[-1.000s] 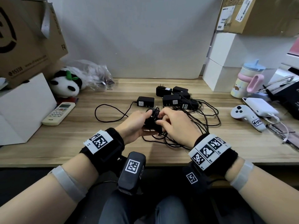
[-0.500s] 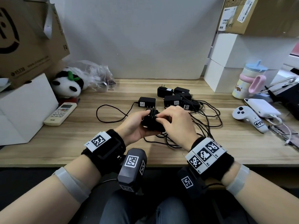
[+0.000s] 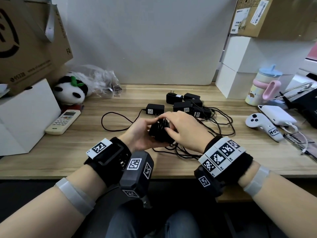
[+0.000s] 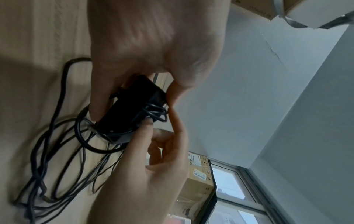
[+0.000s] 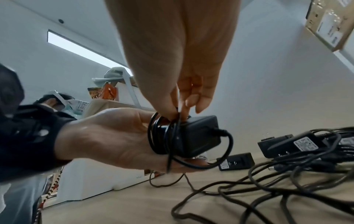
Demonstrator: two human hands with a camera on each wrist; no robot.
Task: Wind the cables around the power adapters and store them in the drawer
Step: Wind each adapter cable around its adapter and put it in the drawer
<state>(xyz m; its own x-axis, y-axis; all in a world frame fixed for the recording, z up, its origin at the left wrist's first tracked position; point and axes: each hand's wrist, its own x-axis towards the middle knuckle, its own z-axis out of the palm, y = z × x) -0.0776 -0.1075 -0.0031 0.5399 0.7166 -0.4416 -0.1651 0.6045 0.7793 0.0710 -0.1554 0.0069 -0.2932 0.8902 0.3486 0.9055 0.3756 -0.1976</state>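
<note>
My left hand grips a black power adapter just above the wooden desk, fingers under it and thumb on top. Several turns of its black cable are wrapped round the body. My right hand pinches that cable against the adapter's top. Loose cable hangs from it to the desk. Behind lie several other black adapters, one apart to the left, with tangled cables. No drawer is in view.
At the left are a white remote, a panda toy, a white box and a cardboard box. At the right are a white controller, a power bank, a cup and stacked boxes.
The right hand has carried the cable over the top of the adapter, adding to the winding. Both hands and the adapter stay at the same spot above the desk.
</note>
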